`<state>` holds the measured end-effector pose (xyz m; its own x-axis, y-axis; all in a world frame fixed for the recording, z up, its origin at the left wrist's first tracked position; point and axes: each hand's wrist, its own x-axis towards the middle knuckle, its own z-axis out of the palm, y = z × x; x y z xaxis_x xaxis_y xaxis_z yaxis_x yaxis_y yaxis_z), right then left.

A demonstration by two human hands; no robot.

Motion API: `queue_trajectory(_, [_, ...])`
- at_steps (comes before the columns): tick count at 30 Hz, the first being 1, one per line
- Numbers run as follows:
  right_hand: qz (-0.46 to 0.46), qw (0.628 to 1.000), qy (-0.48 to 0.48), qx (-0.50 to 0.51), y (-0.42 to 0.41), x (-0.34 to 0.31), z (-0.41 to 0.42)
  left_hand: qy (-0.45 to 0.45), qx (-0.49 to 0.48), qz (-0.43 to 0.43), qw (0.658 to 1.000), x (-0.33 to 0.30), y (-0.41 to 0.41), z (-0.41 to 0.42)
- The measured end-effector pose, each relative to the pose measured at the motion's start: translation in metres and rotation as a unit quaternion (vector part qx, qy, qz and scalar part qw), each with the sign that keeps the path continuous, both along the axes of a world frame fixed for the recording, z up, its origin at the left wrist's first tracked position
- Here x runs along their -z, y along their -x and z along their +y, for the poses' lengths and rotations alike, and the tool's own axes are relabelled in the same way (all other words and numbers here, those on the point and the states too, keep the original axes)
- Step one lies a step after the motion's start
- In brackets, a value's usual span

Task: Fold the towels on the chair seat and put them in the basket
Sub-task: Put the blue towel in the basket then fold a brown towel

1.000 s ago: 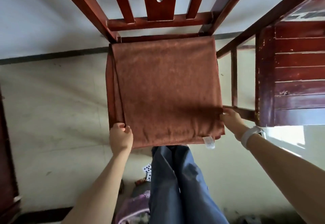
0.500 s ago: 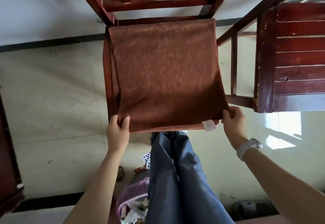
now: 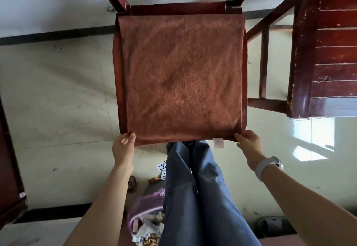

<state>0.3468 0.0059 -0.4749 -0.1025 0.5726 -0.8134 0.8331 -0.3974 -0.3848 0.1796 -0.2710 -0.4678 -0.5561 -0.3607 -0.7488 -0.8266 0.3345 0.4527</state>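
Observation:
A brown towel lies flat over the seat of a red-brown wooden chair, covering nearly all of it. A white label hangs from its near edge at the right. My left hand pinches the towel's near left corner, thumb on top. At the near right corner my right hand, with a white wristband, grips the towel. Both corners hang just past the seat's front edge. No basket shows in the head view.
A second dark wooden chair stands close on the right. Below the seat are my legs in blue trousers, playing cards on the tiled floor and a purple bag of odds and ends. Dark furniture edges the left.
Both hands have shifted along the towel's near edge out to its two corners and pulled it flat toward me. The view has tilted, so the chair back sits higher in frame.

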Motion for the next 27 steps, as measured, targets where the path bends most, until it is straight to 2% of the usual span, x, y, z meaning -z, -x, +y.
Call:
queue_trajectory(7, [0.000, 1.000, -0.012, -0.027, 0.003, 0.000, 0.001, -0.054, -0.059, -0.032, 0.996, -0.004, -0.002, -0.010])
queue_trajectory(13, [0.014, 0.998, -0.053, -0.022, 0.006, -0.019, 0.002, -0.046, -0.085, 0.021, 0.995, -0.029, 0.003, -0.006])
queue_trajectory(21, [0.098, 0.991, -0.072, 0.056, 0.034, -0.101, 0.022, -0.045, -0.065, 0.118, 0.990, -0.110, 0.032, 0.017])
queue_trajectory(27, [0.155, 0.976, -0.123, 0.091, 0.084, -0.183, 0.053, -0.095, -0.138, 0.130, 0.977, -0.189, 0.078, 0.052])
